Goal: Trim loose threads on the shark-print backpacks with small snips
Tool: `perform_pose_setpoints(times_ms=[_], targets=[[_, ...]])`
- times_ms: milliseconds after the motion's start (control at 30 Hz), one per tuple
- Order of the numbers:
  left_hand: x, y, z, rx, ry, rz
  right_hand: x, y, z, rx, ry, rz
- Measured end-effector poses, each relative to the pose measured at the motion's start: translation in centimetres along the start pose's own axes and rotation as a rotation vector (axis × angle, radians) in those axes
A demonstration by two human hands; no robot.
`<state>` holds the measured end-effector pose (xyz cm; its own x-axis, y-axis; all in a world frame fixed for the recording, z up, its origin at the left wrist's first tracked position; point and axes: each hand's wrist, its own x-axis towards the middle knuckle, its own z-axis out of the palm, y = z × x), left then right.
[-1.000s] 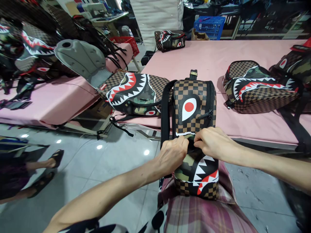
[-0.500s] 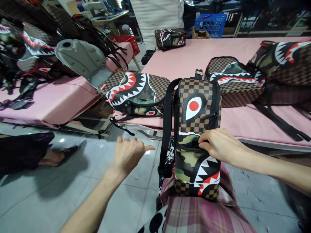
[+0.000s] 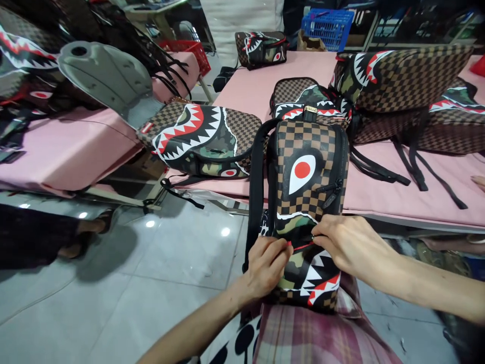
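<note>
A small checkered sling bag (image 3: 299, 146) with a red-and-white eye and shark-mouth print stands upright on my lap, its black strap (image 3: 257, 187) along the left side. Across its front runs a pocket opening (image 3: 303, 246), where a thin red line shows between my hands. My right hand (image 3: 343, 242) is closed in a pinch at the right part of this opening, on what looks like a small zipper pull. At the left end, my left hand (image 3: 269, 265) is closed with its fingertips pinching the bag's front. Another zipper pull (image 3: 332, 192) hangs on the upper right side.
A larger shark-print bag (image 3: 208, 134) with a grey back panel (image 3: 106, 81) lies on the pink table (image 3: 253, 91). More checkered bags (image 3: 401, 76) are piled at the right. Another person's legs (image 3: 79, 237) show at the left; fingertips (image 3: 479, 182) reach in at the right edge.
My left hand has come from the air at the left onto the bag's front. A red line now shows at the pocket opening. At the right, the piled bags have shifted left.
</note>
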<state>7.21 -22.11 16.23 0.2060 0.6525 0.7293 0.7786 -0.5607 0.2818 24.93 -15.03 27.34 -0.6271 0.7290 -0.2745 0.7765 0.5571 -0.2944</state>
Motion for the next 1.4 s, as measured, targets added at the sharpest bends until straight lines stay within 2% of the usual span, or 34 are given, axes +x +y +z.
perform_pose_setpoints(times_ms=[333, 433, 500, 600, 667, 733, 833, 933, 1000, 1067, 1233, 1400], targets=[[0.9, -0.2, 0.2, -0.043, 0.010, 0.003, 1.4, -0.9, -0.7, -0.038, -0.094, 0.048], [0.8, -0.4, -0.1, -0.075, -0.004, -0.018, 1.4, -0.8, -0.7, 0.042, -0.060, 0.027], [1.2, -0.5, -0.5, -0.093, -0.039, -0.053, 1.1, 0.0, -0.8, 0.208, 0.032, -0.008], [3.0, -0.3, -0.9, -0.049, -0.133, -0.068, -0.2, 2.5, -0.9, 0.632, 0.299, 0.032], [4.9, 0.2, -0.9, 0.000, -0.261, -0.036, -1.4, 4.5, -0.5, 0.901, 0.492, 0.129], [6.8, 1.0, -0.5, 0.001, -0.416, -0.016, -2.7, 6.2, 0.4, 1.076, 0.640, 0.209], [9.0, 2.4, 0.4, -0.121, -0.594, -0.068, -4.7, 7.4, 2.5, 1.191, 0.760, 0.268], [9.6, 4.2, 1.5, -0.221, -0.625, -0.088, -6.2, 7.1, 4.9, 1.224, 0.696, 0.390], [9.2, 5.6, 2.1, -0.228, -0.580, -0.031, -6.8, 6.8, 6.3, 1.223, 0.581, 0.458], [8.5, 7.0, 2.8, -0.199, -0.553, 0.059, -7.0, 6.5, 7.5, 1.230, 0.532, 0.477], [6.5, 9.3, 3.9, -0.059, -0.520, 0.253, -6.6, 7.1, 9.6, 1.525, 0.594, 0.451], [5.8, 9.2, 4.2, 0.012, -0.544, 0.349, -6.3, 7.4, 10.3, 1.643, 0.621, 0.411]])
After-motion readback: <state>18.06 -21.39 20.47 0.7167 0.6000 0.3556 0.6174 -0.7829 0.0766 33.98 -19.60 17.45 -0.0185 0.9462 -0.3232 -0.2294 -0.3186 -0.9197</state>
